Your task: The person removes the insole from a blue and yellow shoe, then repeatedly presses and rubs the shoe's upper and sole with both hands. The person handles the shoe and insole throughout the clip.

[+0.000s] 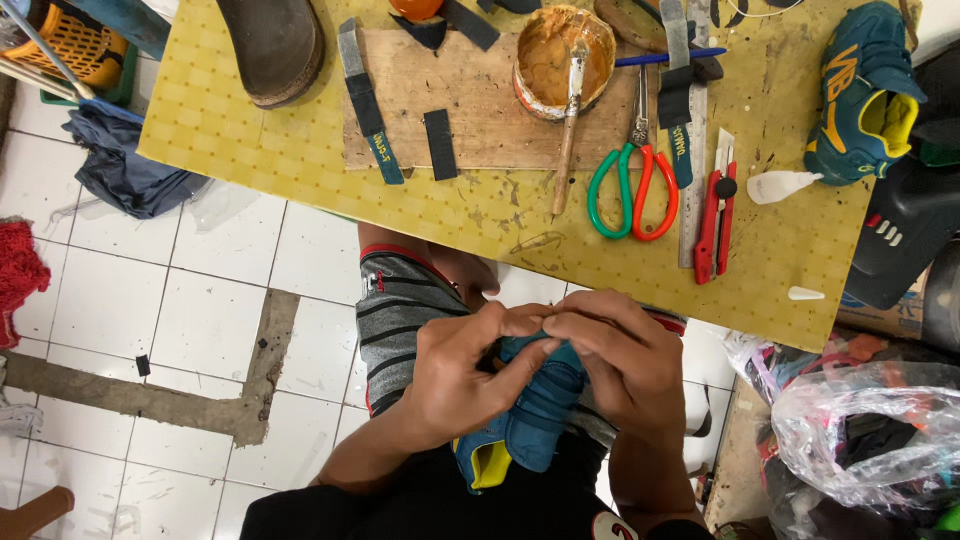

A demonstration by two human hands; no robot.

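Small teal fabric shoe with yellow lining held over the lap, just below the near edge of the yellow perforated board; long axis runs roughly vertical in view, yellow opening toward the person. Left hand and right hand both clench its upper end, fingertips pinching together. On the board: green-and-red-handled scissors, red utility knife, round glue tin.
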